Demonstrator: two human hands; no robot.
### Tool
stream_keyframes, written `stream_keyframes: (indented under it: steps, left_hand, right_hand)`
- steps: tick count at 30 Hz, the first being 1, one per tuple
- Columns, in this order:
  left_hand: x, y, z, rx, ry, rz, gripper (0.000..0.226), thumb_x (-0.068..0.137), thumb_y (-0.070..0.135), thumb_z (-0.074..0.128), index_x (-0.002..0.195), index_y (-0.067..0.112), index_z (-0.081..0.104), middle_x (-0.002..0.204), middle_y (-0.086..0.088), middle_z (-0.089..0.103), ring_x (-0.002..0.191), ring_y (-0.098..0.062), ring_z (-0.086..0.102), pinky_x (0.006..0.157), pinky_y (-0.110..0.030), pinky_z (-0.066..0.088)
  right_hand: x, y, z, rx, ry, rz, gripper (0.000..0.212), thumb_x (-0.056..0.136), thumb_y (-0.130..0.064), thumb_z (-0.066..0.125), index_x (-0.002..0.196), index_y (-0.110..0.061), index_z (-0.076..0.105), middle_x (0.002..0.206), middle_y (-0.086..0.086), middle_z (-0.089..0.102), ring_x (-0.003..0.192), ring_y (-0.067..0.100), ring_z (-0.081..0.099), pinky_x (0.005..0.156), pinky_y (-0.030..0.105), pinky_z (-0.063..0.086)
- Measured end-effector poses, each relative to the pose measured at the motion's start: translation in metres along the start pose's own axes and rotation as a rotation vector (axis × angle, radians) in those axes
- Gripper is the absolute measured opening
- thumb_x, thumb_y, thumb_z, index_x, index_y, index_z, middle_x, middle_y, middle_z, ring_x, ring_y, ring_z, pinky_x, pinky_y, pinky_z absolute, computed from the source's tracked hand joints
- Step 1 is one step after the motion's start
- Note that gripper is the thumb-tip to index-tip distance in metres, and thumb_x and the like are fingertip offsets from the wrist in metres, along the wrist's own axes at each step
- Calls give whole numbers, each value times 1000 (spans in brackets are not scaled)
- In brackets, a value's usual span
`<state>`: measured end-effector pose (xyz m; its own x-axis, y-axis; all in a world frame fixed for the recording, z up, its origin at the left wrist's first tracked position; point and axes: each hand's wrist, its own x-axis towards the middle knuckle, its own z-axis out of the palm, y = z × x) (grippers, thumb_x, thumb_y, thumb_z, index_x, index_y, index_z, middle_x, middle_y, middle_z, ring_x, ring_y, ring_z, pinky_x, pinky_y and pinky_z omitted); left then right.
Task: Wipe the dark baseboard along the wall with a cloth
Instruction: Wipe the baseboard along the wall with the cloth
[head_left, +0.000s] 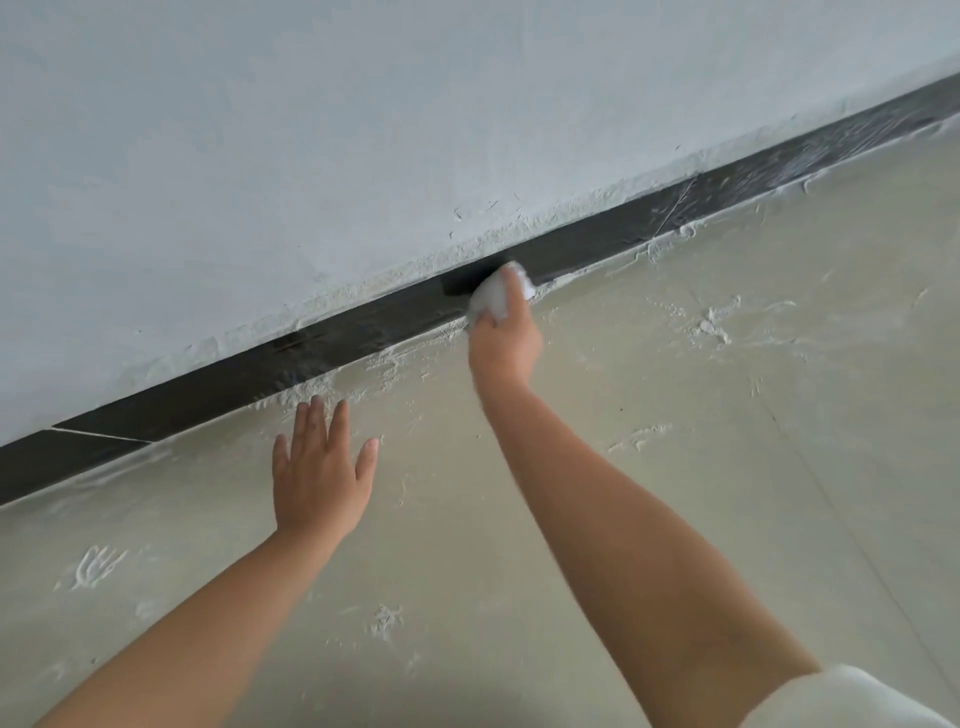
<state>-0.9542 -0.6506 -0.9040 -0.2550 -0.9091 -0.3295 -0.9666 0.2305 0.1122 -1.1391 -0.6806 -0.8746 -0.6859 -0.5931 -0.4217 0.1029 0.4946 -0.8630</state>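
Your right hand (504, 345) grips a bunched white cloth (497, 296), fingers curled round it, pressing it against the dark baseboard (322, 345) where wall (363, 130) meets floor (675, 415). Your left hand (319, 467) lies flat and spread on the dusty floor just below the baseboard, holding nothing, fingertips close to its lower edge.

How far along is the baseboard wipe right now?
Done: the baseboard left of the cloth looks mostly dark, with some streaks. In hand: the right hand presses the cloth against the strip; the left hand lies flat on the floor. Left: the dusty, streaked stretch at far right.
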Motion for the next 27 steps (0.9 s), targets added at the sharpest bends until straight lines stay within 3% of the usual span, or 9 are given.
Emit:
stream_keyframes:
  steps: [3,7,11,15,20,23,25,27]
  left_hand:
    - [-3,3,5,14,-34,26,57,95,40,28,144,14,15,154,-12,7,143,-22,3,113,-42,9]
    - [-2,2,14,71,-164,52,62,94,44,31,144,15,9,154,-13,-3,142,-23,-3,112,-41,14]
    - [0,-1,16,94,-230,73,68,92,47,34,145,16,2,153,-14,-11,142,-24,-8,113,-40,12]
    - [-2,2,15,114,-224,76,70,92,48,34,145,15,2,153,-16,-11,142,-26,-7,113,-41,12]
    - [-1,2,20,150,-306,60,85,88,58,33,143,12,-12,150,-17,-22,140,-28,-18,114,-42,1]
    - [-3,0,24,187,-316,66,88,87,61,30,142,10,-17,148,-18,-26,139,-29,-20,114,-43,-1]
    - [-3,0,25,181,-311,70,88,87,61,30,142,9,-17,148,-18,-26,139,-30,-20,114,-43,-1]
    - [-2,-1,22,168,-315,80,89,87,60,32,142,11,-15,149,-17,-26,140,-29,-18,114,-42,0]
  right_hand:
    - [31,-13,-33,51,137,-5,54,90,-3,40,136,-32,38,118,12,55,103,23,54,80,23,38]
    - [38,-23,-42,246,171,59,51,88,-5,50,132,-30,43,105,0,51,71,-3,54,59,7,41]
    - [13,-9,-8,244,28,111,49,89,-13,52,132,-36,43,103,-2,48,88,11,48,70,12,34]
    - [-5,5,5,61,-97,1,50,91,-12,48,134,-36,41,91,0,49,70,8,46,61,6,29]
    - [36,-8,-36,81,121,-17,51,90,-6,45,135,-31,41,104,-3,48,91,10,45,68,3,26]
    - [54,-22,-49,186,250,-18,52,90,-2,45,134,-30,42,116,2,51,92,11,50,73,11,39]
    - [47,-24,-37,186,248,-51,51,90,-1,45,133,-28,43,122,8,52,94,13,49,77,14,40]
    - [27,-15,-18,40,188,-126,48,91,-4,43,132,-29,43,111,10,55,90,14,47,67,10,31]
